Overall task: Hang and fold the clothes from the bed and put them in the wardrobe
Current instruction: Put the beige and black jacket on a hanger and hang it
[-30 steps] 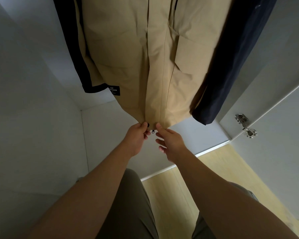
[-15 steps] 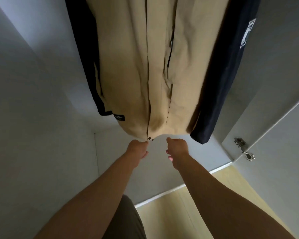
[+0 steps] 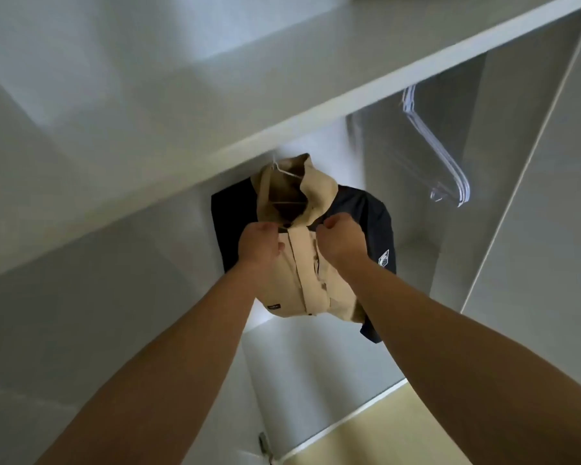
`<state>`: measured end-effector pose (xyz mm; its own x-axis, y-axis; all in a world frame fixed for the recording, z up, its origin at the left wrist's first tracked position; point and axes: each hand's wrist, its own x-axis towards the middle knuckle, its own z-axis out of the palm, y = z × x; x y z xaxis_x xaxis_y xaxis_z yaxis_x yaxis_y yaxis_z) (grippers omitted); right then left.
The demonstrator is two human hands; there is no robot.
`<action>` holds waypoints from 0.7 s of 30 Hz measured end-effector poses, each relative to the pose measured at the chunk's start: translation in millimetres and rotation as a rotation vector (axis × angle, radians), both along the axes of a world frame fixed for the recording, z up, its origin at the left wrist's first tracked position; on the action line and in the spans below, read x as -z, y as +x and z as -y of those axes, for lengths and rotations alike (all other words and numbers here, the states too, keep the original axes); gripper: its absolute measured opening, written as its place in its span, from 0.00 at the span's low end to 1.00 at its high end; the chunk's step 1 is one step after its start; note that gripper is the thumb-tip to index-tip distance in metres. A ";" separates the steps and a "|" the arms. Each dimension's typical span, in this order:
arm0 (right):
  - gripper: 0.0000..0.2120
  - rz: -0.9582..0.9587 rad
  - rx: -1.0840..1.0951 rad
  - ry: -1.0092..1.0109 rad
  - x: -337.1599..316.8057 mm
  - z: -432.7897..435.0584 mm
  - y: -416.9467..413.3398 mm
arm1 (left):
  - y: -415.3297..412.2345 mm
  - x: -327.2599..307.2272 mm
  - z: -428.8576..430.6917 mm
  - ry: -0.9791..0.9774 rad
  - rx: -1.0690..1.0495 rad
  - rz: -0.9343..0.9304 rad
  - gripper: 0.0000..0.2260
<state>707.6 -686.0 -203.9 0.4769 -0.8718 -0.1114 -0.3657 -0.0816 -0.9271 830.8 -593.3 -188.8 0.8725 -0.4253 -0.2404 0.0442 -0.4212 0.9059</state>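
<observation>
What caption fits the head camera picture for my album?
Left hand and right hand grip the tan jacket near its collar, hanging in the wardrobe against a dark garment.

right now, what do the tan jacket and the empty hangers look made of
Tan jacket: seemingly a woven synthetic or cotton blend, matte, holding crisp folds along its front placket. Empty hangers: probably translucent plastic, slightly glossy, since the wardrobe wall shows through them; blur leaves that open.

The light is dim and cool, brightest on the wall behind the beige hooded jacket [image 3: 302,280] and on the pale wooden floor [image 3: 416,437]. Both forearms lie in shadow. Motion blur softens the white wardrobe shelf [image 3: 349,95] and the clear plastic hangers [image 3: 446,169]; straight edges bow toward the corners.
</observation>
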 end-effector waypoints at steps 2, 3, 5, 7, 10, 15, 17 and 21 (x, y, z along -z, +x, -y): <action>0.11 -0.070 -0.047 -0.042 -36.8 7.6 -6.4 | -2.9 -41.0 3.0 -0.016 0.014 0.042 0.10; 0.16 -0.116 -0.070 -0.072 -51.0 11.1 -9.4 | -4.8 -56.7 4.3 -0.017 0.026 0.065 0.10; 0.20 -0.230 -0.101 -0.192 -69.7 19.7 -13.5 | -8.6 -72.5 4.1 0.012 0.064 0.134 0.11; 0.22 -0.316 -0.121 -0.293 -76.0 28.1 -16.1 | -13.5 -80.2 4.4 0.025 0.106 0.211 0.09; 0.22 -0.446 -0.148 -0.371 -69.9 35.0 -16.9 | -12.2 -79.9 5.6 0.048 0.160 0.272 0.10; 0.30 -0.607 -0.142 -0.394 -49.1 54.7 -6.3 | -2.1 -59.8 6.1 -0.004 0.252 0.248 0.16; 0.32 -0.666 -0.156 -0.372 -41.1 63.5 0.4 | 6.5 -55.6 6.6 0.013 0.281 0.284 0.16; 0.23 -0.745 -0.218 -0.447 -31.2 68.3 9.1 | 23.7 -51.1 4.4 0.041 0.280 0.356 0.18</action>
<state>716.7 -754.2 -172.6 0.5767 -0.8065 -0.1304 -0.7943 -0.5162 -0.3202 854.5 -597.6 -137.8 0.7569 -0.6527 0.0319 -0.3872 -0.4086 0.8265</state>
